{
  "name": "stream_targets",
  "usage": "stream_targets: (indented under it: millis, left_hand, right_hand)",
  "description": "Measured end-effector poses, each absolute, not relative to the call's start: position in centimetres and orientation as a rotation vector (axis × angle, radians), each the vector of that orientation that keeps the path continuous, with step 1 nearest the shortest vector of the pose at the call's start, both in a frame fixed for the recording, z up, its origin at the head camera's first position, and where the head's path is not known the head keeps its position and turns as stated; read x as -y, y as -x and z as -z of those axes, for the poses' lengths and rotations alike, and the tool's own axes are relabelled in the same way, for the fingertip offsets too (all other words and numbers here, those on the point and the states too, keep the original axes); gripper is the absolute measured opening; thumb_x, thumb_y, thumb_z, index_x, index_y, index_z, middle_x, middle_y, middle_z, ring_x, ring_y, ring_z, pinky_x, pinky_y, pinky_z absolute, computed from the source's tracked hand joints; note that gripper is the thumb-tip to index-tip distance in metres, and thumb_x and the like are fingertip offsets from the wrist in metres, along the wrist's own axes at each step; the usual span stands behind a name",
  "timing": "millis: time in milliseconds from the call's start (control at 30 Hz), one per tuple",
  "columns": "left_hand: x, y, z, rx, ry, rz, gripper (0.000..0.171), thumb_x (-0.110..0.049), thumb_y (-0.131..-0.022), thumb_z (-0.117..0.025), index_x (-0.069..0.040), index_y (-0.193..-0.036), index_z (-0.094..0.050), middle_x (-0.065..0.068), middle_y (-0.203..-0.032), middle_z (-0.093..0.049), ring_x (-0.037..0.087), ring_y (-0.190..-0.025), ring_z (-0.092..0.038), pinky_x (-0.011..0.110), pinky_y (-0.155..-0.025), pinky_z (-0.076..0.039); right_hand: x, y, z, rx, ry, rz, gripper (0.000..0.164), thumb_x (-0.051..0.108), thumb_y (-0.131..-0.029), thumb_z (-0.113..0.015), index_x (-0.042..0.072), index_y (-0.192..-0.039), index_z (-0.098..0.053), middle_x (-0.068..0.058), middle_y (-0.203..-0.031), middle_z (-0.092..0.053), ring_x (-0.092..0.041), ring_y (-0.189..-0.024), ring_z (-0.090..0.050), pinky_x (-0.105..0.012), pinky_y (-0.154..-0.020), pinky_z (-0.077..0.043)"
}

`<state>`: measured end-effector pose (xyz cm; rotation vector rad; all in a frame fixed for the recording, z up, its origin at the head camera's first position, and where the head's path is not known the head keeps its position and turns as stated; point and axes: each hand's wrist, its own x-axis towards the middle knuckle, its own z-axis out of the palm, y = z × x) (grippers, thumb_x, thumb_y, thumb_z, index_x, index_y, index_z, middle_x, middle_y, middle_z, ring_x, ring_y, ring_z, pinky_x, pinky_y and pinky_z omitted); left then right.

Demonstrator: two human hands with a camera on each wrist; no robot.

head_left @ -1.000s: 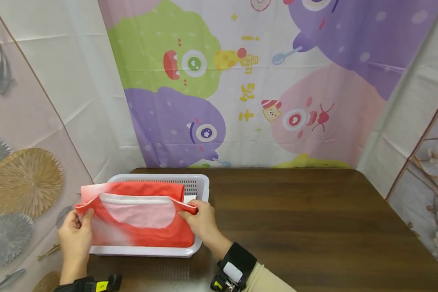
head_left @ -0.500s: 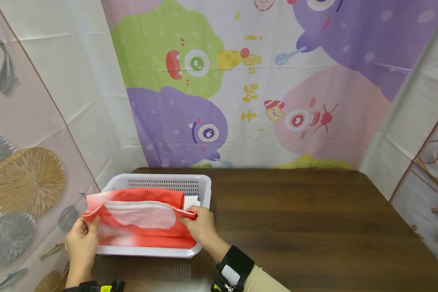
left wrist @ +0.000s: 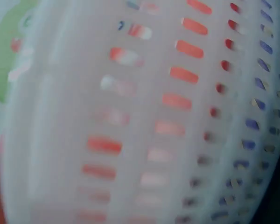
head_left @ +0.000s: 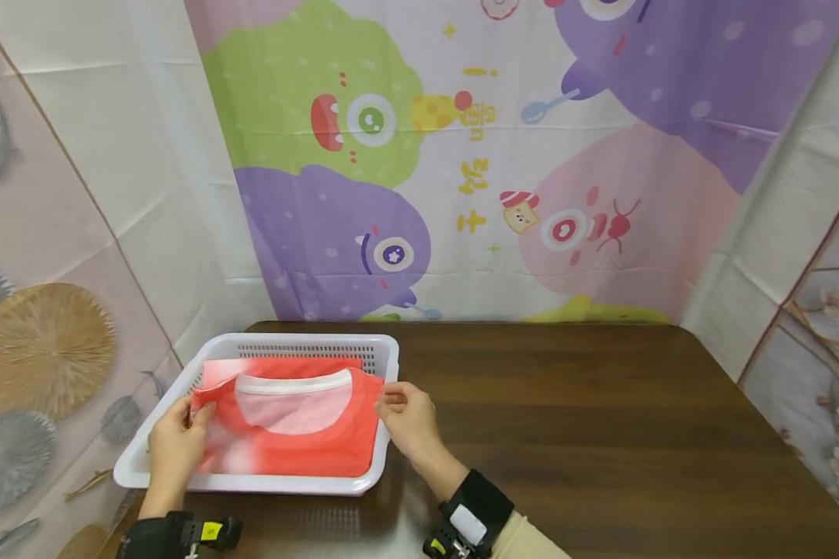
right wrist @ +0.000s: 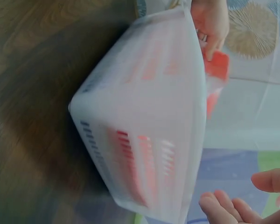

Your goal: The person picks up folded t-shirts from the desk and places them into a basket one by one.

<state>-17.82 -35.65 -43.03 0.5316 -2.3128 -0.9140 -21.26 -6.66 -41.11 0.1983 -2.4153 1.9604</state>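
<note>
A folded red and white T-shirt (head_left: 301, 450) with a white-trimmed neckline lies in a white plastic basket (head_left: 273, 485), its upper edge raised a little. My left hand (head_left: 176, 442) pinches the shirt's left corner, thumb on the near side. Just past the basket's right rim is my right hand (head_left: 412, 419), beside the shirt's right corner. In the right wrist view, the thumb and fingers of this right hand (right wrist: 245, 205) stand apart with nothing between them. Red cloth shows through the slots of the basket (left wrist: 60, 116) in the left wrist view, where the left hand's grip is hidden.
The basket stands at the left of a dark brown wooden table (head_left: 566, 435). A cartoon-printed cloth (head_left: 475, 272) hangs behind the table. Patterned sheets hang on both sides, with the left sheet (head_left: 147, 256) close to the basket.
My right hand has let go of the shirt's right corner and moved slightly right. My left hand and the shirt have shifted right, uncovering the basket's left rim.
</note>
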Motion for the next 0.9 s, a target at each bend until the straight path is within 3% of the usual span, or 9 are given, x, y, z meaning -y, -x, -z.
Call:
stream_targets:
  millis: [133,367,533,633,767,900]
  left_hand:
    - [35.8,18.6,43.0,2.420,-0.512,0.881,0.018,-0.008,-0.091,-0.060,0.009,-0.096,-0.060,0.026,-0.084,-0.060,0.030,-0.075,-0.050,0.031,-0.063,-0.034]
    - [36.4,19.0,43.1,2.443,-0.486,0.848,0.019,-0.007,-0.090,-0.060,0.011,-0.095,-0.060,0.033,-0.092,-0.062,0.038,-0.076,-0.053,0.036,-0.064,-0.037]
    - [37.3,18.8,43.2,2.533,-0.514,0.882,0.030,-0.011,-0.095,-0.053,0.015,-0.111,-0.057,0.038,-0.108,-0.061,0.050,-0.096,-0.059,0.052,-0.082,-0.047]
    - [38.1,18.5,43.6,2.619,-0.550,0.873,0.037,-0.012,-0.095,-0.050,0.016,-0.119,-0.052,0.040,-0.115,-0.058,0.052,-0.106,-0.057,0.057,-0.089,-0.045]
    - [38.8,18.1,43.7,2.778,-0.537,0.716,0.040,-0.010,-0.092,-0.053,0.020,-0.118,-0.049,0.042,-0.112,-0.057,0.053,-0.099,-0.058,0.058,-0.085,-0.046]
    - [38.4,17.8,42.7,2.900,-0.430,0.576,0.035,-0.009,-0.089,-0.057,0.020,-0.110,-0.056,0.039,-0.108,-0.061,0.049,-0.094,-0.060,0.056,-0.083,-0.048]
  right_hand:
    - [5.9,21.3,41.1,2.415,-0.181,-1.981,0.023,0.006,-0.084,-0.065,-0.007,-0.103,-0.067,-0.022,-0.096,-0.071,-0.025,-0.086,-0.069,-0.027,-0.071,-0.054]
    - [5.4,20.8,41.7,2.438,-0.186,-2.013,0.022,0.008,-0.085,-0.066,-0.006,-0.101,-0.067,-0.021,-0.093,-0.070,-0.014,-0.081,-0.064,-0.021,-0.068,-0.049]
    - [5.1,20.8,42.1,2.429,-0.193,-2.048,0.021,0.008,-0.085,-0.066,-0.007,-0.101,-0.067,-0.022,-0.093,-0.070,-0.010,-0.079,-0.062,-0.021,-0.068,-0.048]
    - [4.6,20.8,42.2,2.422,-0.198,-2.063,0.021,0.007,-0.085,-0.066,-0.008,-0.101,-0.066,-0.023,-0.092,-0.070,-0.009,-0.076,-0.061,-0.022,-0.066,-0.047]
    - [4.0,20.9,42.4,2.420,-0.187,-2.082,0.022,0.007,-0.086,-0.065,-0.008,-0.101,-0.065,-0.024,-0.092,-0.070,-0.010,-0.076,-0.062,-0.021,-0.065,-0.047]
    - [3.8,20.9,42.5,2.429,-0.165,-2.104,0.021,0.007,-0.086,-0.064,-0.008,-0.102,-0.065,-0.023,-0.092,-0.070,-0.012,-0.078,-0.064,-0.021,-0.066,-0.048]
